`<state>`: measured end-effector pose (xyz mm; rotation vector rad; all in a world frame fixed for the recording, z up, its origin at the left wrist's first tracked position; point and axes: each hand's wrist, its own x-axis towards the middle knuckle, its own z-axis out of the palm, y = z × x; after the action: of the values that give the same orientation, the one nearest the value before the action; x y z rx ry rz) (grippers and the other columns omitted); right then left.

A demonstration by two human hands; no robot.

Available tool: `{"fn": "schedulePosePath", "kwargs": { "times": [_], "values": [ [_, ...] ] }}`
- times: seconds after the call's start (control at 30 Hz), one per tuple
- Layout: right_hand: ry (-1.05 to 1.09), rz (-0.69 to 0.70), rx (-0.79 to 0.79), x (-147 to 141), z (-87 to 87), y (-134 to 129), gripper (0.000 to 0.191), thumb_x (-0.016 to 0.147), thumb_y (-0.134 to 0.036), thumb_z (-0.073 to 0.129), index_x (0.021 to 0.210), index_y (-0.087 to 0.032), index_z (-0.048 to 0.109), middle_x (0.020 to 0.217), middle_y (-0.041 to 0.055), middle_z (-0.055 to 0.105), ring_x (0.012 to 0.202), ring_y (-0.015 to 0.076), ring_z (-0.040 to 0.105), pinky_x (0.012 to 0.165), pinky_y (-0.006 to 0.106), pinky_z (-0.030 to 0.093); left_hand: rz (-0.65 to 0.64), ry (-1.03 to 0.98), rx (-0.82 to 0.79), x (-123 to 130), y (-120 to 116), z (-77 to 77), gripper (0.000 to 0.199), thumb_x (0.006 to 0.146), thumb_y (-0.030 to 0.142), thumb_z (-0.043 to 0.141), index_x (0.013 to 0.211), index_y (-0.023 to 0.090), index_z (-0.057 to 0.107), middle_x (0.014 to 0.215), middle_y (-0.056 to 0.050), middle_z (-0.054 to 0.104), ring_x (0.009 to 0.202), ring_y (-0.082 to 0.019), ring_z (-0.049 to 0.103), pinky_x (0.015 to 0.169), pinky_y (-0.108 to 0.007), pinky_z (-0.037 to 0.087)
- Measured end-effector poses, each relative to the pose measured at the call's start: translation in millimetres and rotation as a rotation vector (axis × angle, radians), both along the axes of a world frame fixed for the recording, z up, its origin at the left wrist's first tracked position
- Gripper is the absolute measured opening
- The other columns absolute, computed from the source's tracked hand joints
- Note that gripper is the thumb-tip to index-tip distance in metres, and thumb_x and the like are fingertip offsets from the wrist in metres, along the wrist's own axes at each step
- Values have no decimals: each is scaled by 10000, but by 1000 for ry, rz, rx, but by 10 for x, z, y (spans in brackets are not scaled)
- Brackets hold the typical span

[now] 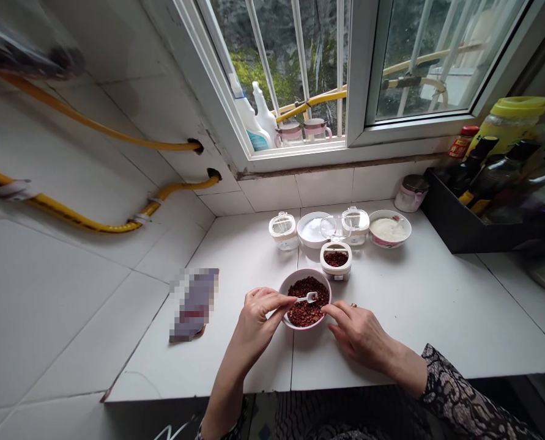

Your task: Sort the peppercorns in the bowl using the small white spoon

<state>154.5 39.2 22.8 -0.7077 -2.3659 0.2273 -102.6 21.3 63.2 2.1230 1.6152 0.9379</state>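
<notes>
Head view: the left hand [262,313] pinches a small white plastic scoop [311,297] over dark-red granules [305,315] in a round, pink-rimmed white bowl [305,328] between the hands; the half-curled right hand [360,331] touches the rim, grip unclear.

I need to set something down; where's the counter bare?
Widest: counter right of the right hand, before the black box. Narrower: between the left hand and pixelated item. Crowded: around the spice bowl and open jar behind it.
</notes>
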Motion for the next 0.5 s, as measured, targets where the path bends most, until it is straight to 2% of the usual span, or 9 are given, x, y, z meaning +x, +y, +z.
{"fn": "schedulePosePath", "kwargs": {
  "times": [0.27, 0.5],
  "values": [
    [4, -12, -3, -8, -29, -1, 323, 982, -117, 446, 1300, -161, 475, 1008, 101, 692, 761, 183, 681, 631, 280, 549, 32, -76, 6, 8, 0, -38, 179, 925, 273, 648, 950, 333, 814, 858, -6, 795, 833, -215, 688, 879, -405, 488],
    [-8, -17, -10, -5, -54, -4, 333, 960, -102, 483, 1289, -154, 488, 1017, 102, 693, 759, 184, 680, 634, 280, 543, 55, -315, -44, -30, 75, 16, 159, 879, 361, 702, 941, 283, 825, 855, -39, 784, 801, -206, 723, 755, -328, 562]
  ]
}}
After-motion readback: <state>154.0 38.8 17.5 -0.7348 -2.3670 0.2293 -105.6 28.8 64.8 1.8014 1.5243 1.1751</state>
